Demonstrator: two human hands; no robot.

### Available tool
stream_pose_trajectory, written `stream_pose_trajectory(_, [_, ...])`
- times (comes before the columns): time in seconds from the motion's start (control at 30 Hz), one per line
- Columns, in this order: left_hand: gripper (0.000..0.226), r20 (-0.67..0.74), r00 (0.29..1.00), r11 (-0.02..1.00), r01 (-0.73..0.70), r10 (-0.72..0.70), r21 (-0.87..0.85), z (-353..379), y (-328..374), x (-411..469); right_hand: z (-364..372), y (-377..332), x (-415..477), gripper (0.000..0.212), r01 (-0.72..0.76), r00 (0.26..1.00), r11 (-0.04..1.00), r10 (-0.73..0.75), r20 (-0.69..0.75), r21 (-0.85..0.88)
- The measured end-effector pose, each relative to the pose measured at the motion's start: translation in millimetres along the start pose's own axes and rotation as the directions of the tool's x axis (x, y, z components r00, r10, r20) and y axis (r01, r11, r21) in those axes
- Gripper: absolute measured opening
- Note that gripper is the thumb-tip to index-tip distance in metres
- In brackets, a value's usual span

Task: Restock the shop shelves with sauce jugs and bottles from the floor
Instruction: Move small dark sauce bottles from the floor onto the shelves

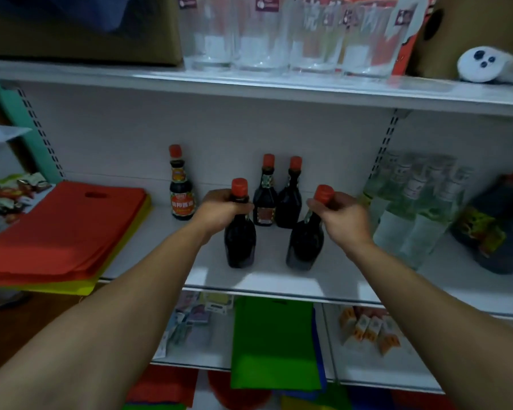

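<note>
Two dark sauce bottles with red caps stand on the white middle shelf (249,279). My left hand (219,210) grips the neck of the left bottle (240,241). My right hand (339,216) grips the neck of the right bottle (305,247), which leans slightly left. Behind them stand two more dark bottles (265,199) (289,202) side by side near the back wall. A labelled sauce bottle (181,193) stands further left at the back.
A stack of red and yellow bags (62,232) lies on the shelf at left. Clear bottles (412,214) and a dark jug (498,229) fill the right. Glasses (264,39) line the shelf above; green bags (273,341) lie below.
</note>
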State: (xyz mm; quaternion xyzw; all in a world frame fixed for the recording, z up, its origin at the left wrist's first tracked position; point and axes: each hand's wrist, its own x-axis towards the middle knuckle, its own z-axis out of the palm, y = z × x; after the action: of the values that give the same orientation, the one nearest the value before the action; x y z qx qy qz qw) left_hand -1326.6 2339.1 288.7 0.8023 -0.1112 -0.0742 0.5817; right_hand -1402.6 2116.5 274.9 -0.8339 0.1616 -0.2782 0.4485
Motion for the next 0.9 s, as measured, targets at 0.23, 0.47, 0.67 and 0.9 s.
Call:
stream_pose_trajectory(0.23, [0.013, -0.098, 0.995, 0.999, 0.024, -0.022, 0.021, 17, -6, 51, 5, 28, 57, 0.033, -0.004, 0.999, 0.994, 0.008, 0.035, -0.113])
stream_pose_trajectory(0.47, [0.007, -0.086, 0.995, 0.999, 0.05, -0.049, 0.005, 22, -11, 85, 16, 41, 88, 0.032, -0.074, 0.997, 0.995, 0.074, -0.003, -0.059])
stream_pose_trajectory(0.67, [0.01, -0.068, 0.996, 0.998, 0.056, -0.056, 0.0, 22, -15, 111, 24, 42, 103, 0.022, -0.1, 0.995, 0.99, 0.1, -0.012, -0.096])
stream_pose_trajectory(0.9, [0.018, -0.042, 0.999, 1.0, 0.006, -0.006, -0.001, 12, -29, 127, 41, 61, 100, 0.027, -0.157, 0.985, 0.988, 0.157, 0.065, 0.0])
